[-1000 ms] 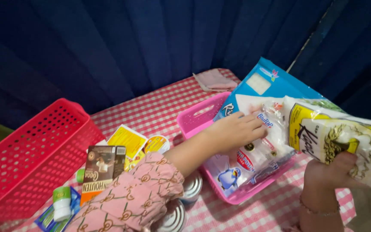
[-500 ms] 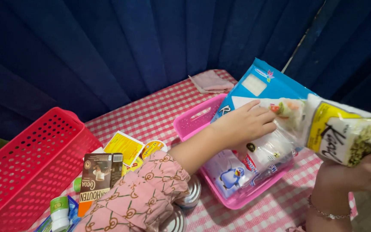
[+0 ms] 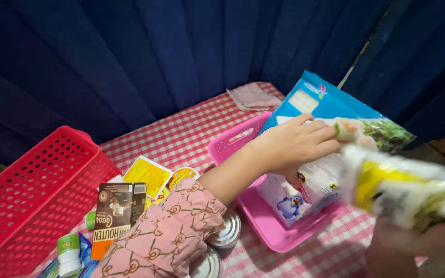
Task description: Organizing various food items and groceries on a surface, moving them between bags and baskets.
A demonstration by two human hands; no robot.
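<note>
My left hand [image 3: 293,145] reaches into the pink basket [image 3: 231,140] and grips a clear packet [image 3: 319,177] of white goods, tipping it up on edge. Behind it a blue packet [image 3: 325,100] leans on the basket's far side. A small packet with a penguin picture [image 3: 290,203] stands below my fingers. My right hand [image 3: 428,247], low at the right edge, holds a yellow and white bag [image 3: 408,193], blurred, just outside the basket.
A red basket [image 3: 32,195] sits at the left on the pink checked tablecloth [image 3: 181,134]. Between the baskets lie a brown cocoa box [image 3: 112,216], yellow sachets [image 3: 148,175], two tin cans [image 3: 226,232] and a green-capped bottle [image 3: 68,249]. A pink cloth [image 3: 253,96] lies by the blue curtain.
My right hand has carried the yellow and white bag down and right, away from the basket. My left hand has pulled the packets in the basket more upright.
</note>
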